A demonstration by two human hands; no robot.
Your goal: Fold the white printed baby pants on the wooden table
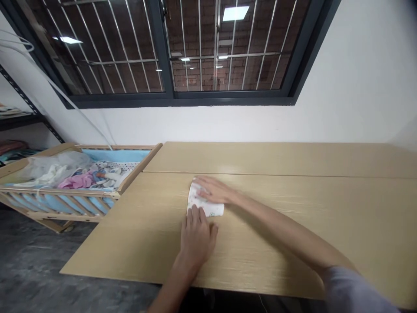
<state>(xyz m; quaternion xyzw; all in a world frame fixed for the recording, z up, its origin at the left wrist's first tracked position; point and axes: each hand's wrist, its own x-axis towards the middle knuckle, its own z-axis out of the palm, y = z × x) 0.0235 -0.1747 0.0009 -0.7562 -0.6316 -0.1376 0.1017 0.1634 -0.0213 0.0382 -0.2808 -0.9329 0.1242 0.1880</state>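
Observation:
A small white folded cloth (pixel 208 208) with a faint print lies on the light wooden table (pixel 293 208). My right hand (pixel 213 189) rests flat on top of the cloth, fingers stretched out toward the left. My left hand (pixel 197 234) lies flat on the table at the cloth's near edge, its fingertips touching the fabric. Neither hand grips anything.
A wooden cot (pixel 74 182) with blue lining stands against the table's left end, holding a pile of white, pink and patterned clothes (pixel 78 176). A dark shelf (pixel 16 117) stands at far left. A barred window (pixel 169 48) and white wall rise behind the table.

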